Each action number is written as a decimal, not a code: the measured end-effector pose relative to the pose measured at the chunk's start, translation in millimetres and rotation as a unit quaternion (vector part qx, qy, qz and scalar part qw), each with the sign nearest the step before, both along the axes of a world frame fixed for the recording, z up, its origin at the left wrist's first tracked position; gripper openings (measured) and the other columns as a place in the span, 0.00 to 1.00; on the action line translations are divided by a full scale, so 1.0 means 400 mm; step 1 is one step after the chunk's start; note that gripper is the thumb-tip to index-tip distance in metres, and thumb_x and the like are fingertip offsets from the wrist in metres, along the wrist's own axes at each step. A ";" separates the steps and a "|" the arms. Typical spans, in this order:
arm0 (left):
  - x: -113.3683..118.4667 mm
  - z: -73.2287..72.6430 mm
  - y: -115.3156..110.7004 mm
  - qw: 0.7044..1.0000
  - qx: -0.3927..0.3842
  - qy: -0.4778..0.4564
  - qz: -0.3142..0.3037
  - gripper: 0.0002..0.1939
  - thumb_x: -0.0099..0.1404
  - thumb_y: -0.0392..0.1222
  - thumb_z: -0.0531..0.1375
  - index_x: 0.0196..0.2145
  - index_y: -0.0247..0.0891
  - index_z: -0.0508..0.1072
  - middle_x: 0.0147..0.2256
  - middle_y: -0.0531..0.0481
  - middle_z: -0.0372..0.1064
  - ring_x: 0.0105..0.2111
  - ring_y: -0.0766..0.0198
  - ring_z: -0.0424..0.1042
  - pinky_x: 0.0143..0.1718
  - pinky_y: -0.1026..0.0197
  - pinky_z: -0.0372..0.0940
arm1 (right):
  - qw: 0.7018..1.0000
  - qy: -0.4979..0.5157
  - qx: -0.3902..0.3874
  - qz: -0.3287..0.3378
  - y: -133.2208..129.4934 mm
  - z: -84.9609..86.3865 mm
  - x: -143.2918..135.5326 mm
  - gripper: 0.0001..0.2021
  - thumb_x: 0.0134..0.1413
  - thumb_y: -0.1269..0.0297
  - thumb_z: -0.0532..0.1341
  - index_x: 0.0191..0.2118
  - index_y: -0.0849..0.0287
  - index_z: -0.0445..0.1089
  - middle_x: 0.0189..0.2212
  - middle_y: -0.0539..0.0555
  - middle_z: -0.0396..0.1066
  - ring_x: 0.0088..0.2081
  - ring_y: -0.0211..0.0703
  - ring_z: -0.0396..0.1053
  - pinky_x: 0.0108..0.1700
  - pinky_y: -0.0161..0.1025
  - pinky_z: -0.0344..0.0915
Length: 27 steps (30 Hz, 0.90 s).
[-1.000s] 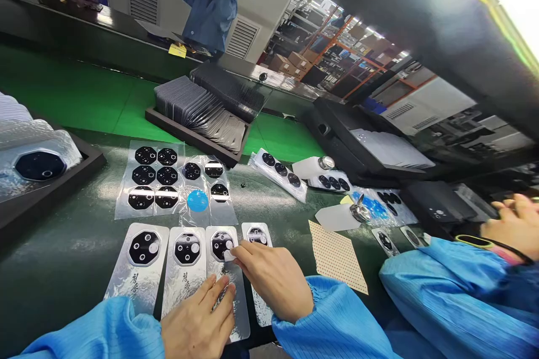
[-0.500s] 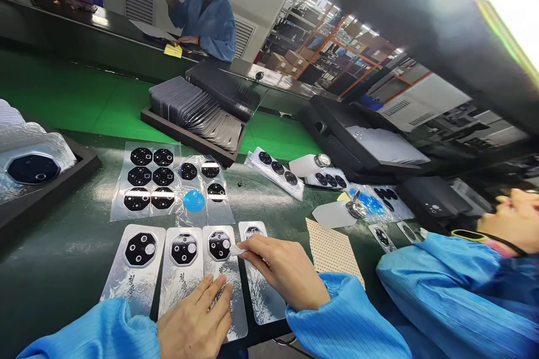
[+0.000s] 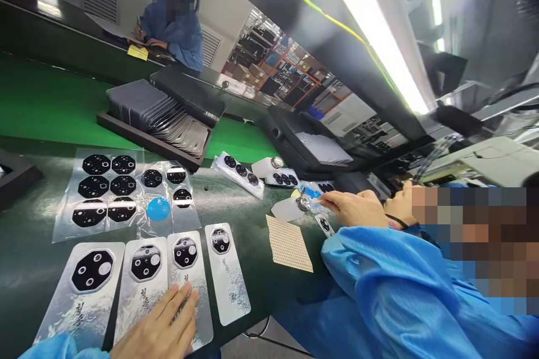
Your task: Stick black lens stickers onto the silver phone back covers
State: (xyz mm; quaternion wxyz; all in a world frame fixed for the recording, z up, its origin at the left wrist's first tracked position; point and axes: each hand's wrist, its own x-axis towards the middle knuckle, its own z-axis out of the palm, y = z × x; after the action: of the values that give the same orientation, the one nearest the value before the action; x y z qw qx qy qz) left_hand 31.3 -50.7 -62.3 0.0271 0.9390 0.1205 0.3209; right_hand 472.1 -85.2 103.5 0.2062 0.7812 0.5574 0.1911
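My left hand [image 3: 158,325] lies with its fingers stretched over the lower part of the third silvery phone back panel [image 3: 202,297], holding it against the table. Two more such panels, a left one [image 3: 95,303] and a middle one [image 3: 141,291], lie beside it, each with a black octagonal camera area. A fourth panel [image 3: 229,286] lies apart on the right. My right hand [image 3: 353,208] is stretched out far right, its fingertips pinched at the metal top of a white dispenser bottle [image 3: 288,209]. The white wipe in that pinch is mostly hidden.
Plastic sheets of black octagonal covers [image 3: 122,185] lie behind the panels. Beyond stand a black tray of upright panels [image 3: 151,148] and a second black case [image 3: 273,129]. A perforated tan sheet [image 3: 290,244] lies right. A co-worker's hand [image 3: 400,205] is close to mine.
My right hand has left the third panel's camera area and moved right to the bottle top. My left hand stays on the panel. The view has turned right.
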 end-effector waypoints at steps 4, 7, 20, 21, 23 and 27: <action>0.004 -0.002 0.002 1.000 -0.005 -0.024 -0.001 0.13 0.70 0.34 0.49 0.41 0.34 0.74 0.47 0.46 0.74 0.50 0.57 0.70 0.59 0.54 0.54 | 0.998 0.033 -0.052 0.027 0.022 -0.020 0.034 0.13 0.63 0.62 0.54 0.34 0.55 0.76 0.33 0.53 0.79 0.34 0.44 0.71 0.37 0.43 0.49; 0.005 0.003 0.007 1.000 0.002 -0.022 -0.004 0.14 0.69 0.32 0.48 0.41 0.33 0.74 0.46 0.45 0.74 0.50 0.57 0.71 0.59 0.53 0.53 | 0.996 0.046 -0.071 0.033 0.033 -0.021 0.035 0.13 0.63 0.63 0.54 0.34 0.55 0.75 0.34 0.54 0.79 0.34 0.43 0.71 0.37 0.43 0.48; 0.001 0.004 0.006 1.000 -0.007 0.002 -0.008 0.15 0.71 0.32 0.47 0.42 0.33 0.73 0.47 0.46 0.74 0.51 0.58 0.70 0.57 0.54 0.56 | 0.993 0.060 -0.101 -0.017 0.064 -0.019 0.022 0.13 0.59 0.60 0.55 0.32 0.55 0.77 0.30 0.54 0.79 0.30 0.45 0.69 0.38 0.42 0.51; 0.001 0.003 0.005 1.000 -0.006 0.000 -0.010 0.15 0.71 0.33 0.47 0.42 0.33 0.73 0.47 0.46 0.74 0.51 0.58 0.70 0.58 0.54 0.56 | 0.993 0.061 -0.096 -0.020 0.063 -0.013 0.022 0.12 0.58 0.60 0.56 0.32 0.55 0.77 0.30 0.54 0.78 0.30 0.45 0.69 0.37 0.41 0.52; 0.002 -0.001 0.006 1.000 -0.006 -0.010 -0.009 0.15 0.72 0.35 0.48 0.41 0.33 0.74 0.47 0.46 0.74 0.51 0.58 0.71 0.59 0.54 0.54 | 0.995 0.058 -0.074 -0.026 0.057 0.007 0.021 0.12 0.58 0.60 0.56 0.32 0.54 0.77 0.29 0.54 0.78 0.29 0.47 0.70 0.36 0.41 0.53; 0.003 -0.006 0.008 1.000 0.002 -0.020 -0.011 0.14 0.72 0.37 0.49 0.41 0.33 0.74 0.47 0.46 0.74 0.50 0.57 0.70 0.60 0.54 0.51 | 0.999 0.043 -0.008 0.000 0.040 0.048 -0.030 0.16 0.63 0.58 0.53 0.39 0.58 0.77 0.32 0.62 0.78 0.30 0.52 0.71 0.33 0.43 0.56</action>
State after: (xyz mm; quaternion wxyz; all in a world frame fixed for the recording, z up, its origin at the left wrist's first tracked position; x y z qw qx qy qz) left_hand 32.7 -47.6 -64.8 0.0312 0.9339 0.1093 0.3390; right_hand 460.0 -69.1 122.8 0.1879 0.7869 0.5676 0.1530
